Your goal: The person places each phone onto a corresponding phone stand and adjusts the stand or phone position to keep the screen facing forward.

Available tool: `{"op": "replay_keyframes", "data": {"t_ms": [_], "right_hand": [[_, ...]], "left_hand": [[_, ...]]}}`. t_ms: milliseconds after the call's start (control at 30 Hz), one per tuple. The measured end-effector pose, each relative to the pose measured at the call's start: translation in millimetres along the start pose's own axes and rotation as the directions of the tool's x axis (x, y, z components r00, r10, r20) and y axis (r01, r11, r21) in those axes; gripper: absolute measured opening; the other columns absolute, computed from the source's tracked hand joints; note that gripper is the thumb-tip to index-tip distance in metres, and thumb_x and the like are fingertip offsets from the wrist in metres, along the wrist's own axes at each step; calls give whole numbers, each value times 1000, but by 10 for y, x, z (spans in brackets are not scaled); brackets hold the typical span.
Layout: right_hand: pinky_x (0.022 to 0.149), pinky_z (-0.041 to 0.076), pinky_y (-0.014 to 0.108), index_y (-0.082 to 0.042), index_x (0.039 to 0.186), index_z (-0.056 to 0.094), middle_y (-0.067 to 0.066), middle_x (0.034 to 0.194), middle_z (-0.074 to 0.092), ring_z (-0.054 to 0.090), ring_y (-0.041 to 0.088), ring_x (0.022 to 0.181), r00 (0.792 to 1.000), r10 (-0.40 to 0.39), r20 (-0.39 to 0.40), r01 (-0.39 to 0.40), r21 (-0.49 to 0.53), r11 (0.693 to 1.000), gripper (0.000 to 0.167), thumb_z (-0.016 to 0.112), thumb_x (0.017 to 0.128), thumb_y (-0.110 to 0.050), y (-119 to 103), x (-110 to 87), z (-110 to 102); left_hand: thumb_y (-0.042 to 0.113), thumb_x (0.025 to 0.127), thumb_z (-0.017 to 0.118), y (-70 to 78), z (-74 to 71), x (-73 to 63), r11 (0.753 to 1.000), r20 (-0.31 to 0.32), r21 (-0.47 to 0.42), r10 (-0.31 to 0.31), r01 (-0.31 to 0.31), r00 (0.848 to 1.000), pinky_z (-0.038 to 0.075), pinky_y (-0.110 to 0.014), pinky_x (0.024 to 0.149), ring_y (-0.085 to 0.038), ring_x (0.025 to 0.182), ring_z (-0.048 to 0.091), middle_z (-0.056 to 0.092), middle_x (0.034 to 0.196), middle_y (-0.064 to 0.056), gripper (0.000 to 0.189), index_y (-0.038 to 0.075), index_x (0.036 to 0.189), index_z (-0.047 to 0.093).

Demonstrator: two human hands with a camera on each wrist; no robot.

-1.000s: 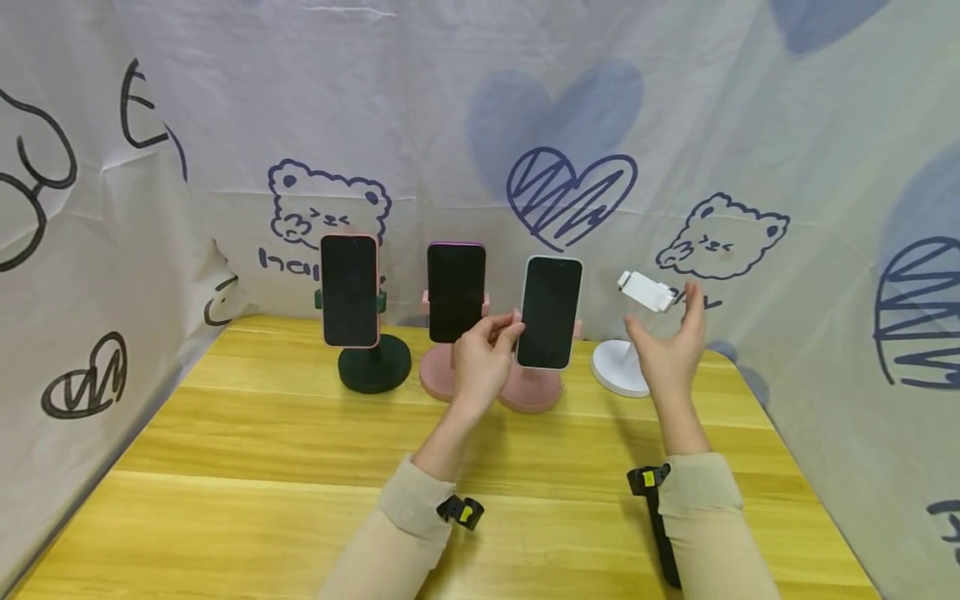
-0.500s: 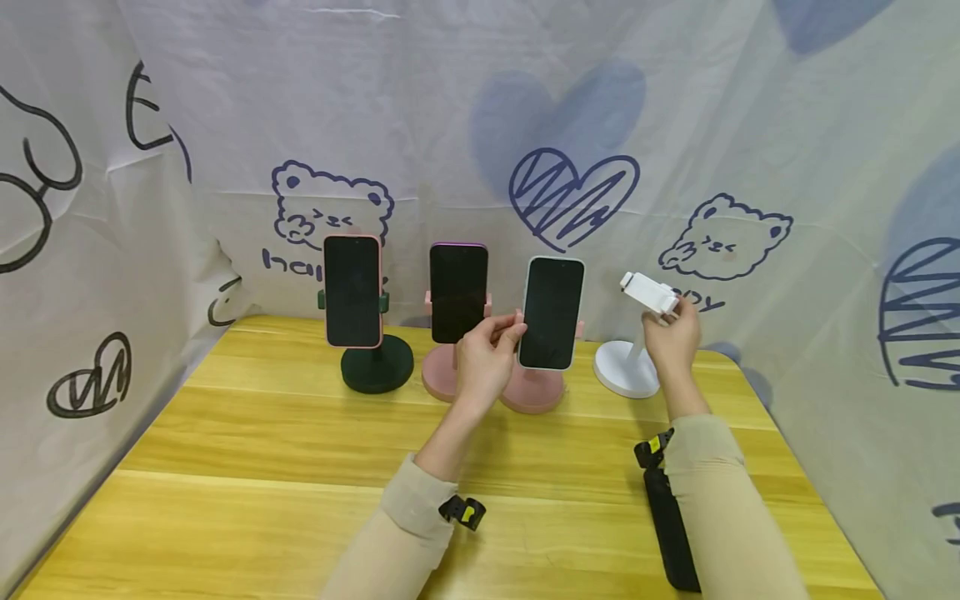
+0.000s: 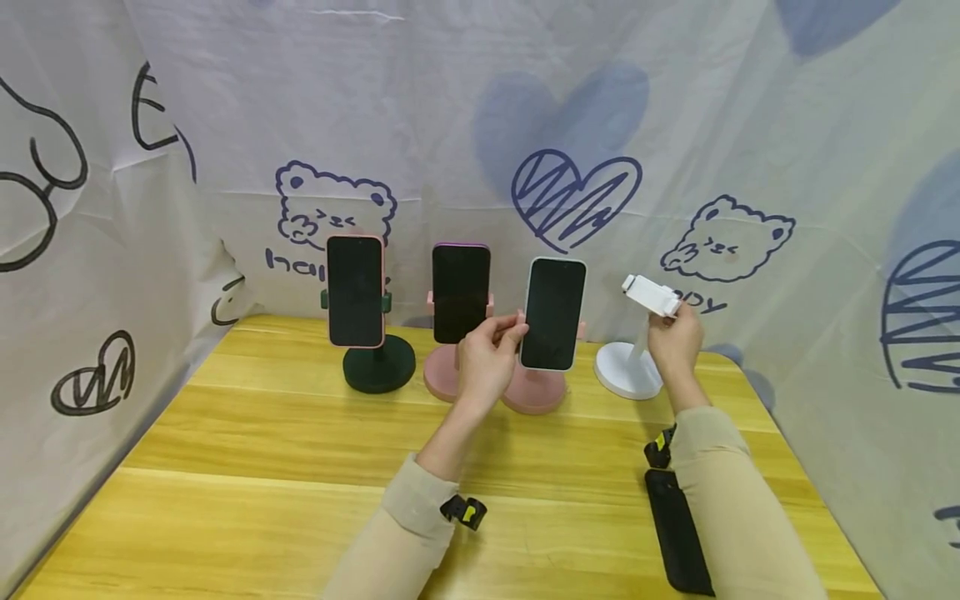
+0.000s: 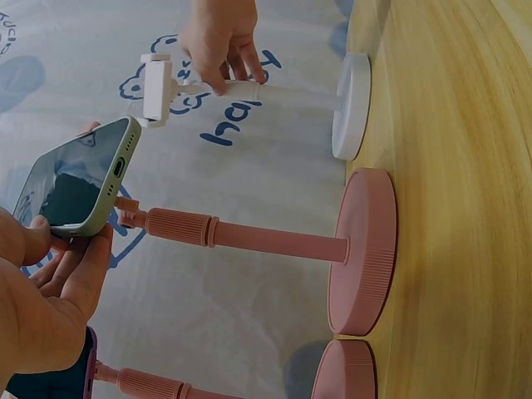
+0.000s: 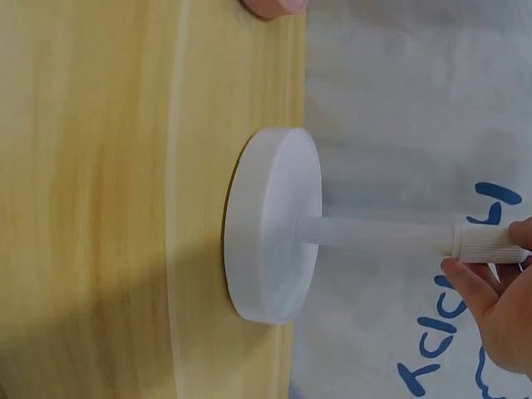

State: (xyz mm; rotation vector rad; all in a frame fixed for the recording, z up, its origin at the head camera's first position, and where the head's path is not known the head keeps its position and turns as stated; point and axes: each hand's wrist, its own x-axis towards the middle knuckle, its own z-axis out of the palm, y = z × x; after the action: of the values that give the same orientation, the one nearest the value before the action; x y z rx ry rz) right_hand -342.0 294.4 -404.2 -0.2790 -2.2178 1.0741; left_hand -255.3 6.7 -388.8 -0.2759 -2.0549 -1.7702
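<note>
My left hand (image 3: 486, 358) pinches the left side of the clamp on a pink phone stand (image 4: 266, 238), which holds a phone in a pale case (image 3: 554, 313). In the left wrist view the thumb lies at the phone's edge, with the fingers behind. My right hand (image 3: 675, 340) grips the ribbed collar (image 5: 484, 243) high on the post of a white phone stand (image 3: 626, 372). Its white clamp (image 3: 651, 296) holds no phone and tilts down to the right. The white round base (image 5: 270, 229) stands flat on the table.
To the left stand a second pink stand (image 3: 440, 372) with a purple-edged phone (image 3: 461, 292) and a dark green stand (image 3: 379, 367) with a pink-cased phone (image 3: 356, 292). A black oblong object (image 3: 677, 533) lies by the right sleeve. A printed cloth (image 3: 450, 108) hangs behind the table (image 3: 300, 467).
My right hand has moved from open beside the white clamp to gripping the collar just below it. The left hand keeps its hold. The view has shifted slightly.
</note>
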Motion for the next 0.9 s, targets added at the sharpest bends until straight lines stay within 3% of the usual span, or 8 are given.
{"op": "replay_keyframes", "data": {"t_ms": [167, 500, 900], "right_hand": [[96, 51, 56, 14, 122, 62, 34, 109, 66, 62, 48, 102, 999, -21, 39, 21, 15, 1000, 29, 57, 99, -3, -26, -64, -1], [97, 53, 59, 16, 120, 62, 38, 114, 66, 65, 52, 108, 988, -117, 102, 112, 58, 992, 27, 61, 96, 4, -75, -283, -101], [102, 52, 59, 13, 121, 61, 35, 118, 66, 63, 50, 115, 974, -172, 148, 160, 91, 983, 27, 65, 97, 2, -121, -593, -269]], "left_hand": [[17, 101, 70, 1, 0, -2, 1000, 8, -5, -12, 12, 1000, 63, -32, 84, -23, 95, 75, 77, 108, -12, 24, 1, 118, 75], [16, 101, 69, 7, 0, -6, 1000, 18, -5, -19, 19, 1000, 62, -33, 86, -24, 98, 75, 77, 111, -13, 25, 1, 120, 74], [19, 101, 70, 1, 10, -1, 1000, 4, 29, -6, 6, 1000, 63, -35, 85, -22, 97, 75, 78, 110, -11, 26, 2, 120, 75]]}}
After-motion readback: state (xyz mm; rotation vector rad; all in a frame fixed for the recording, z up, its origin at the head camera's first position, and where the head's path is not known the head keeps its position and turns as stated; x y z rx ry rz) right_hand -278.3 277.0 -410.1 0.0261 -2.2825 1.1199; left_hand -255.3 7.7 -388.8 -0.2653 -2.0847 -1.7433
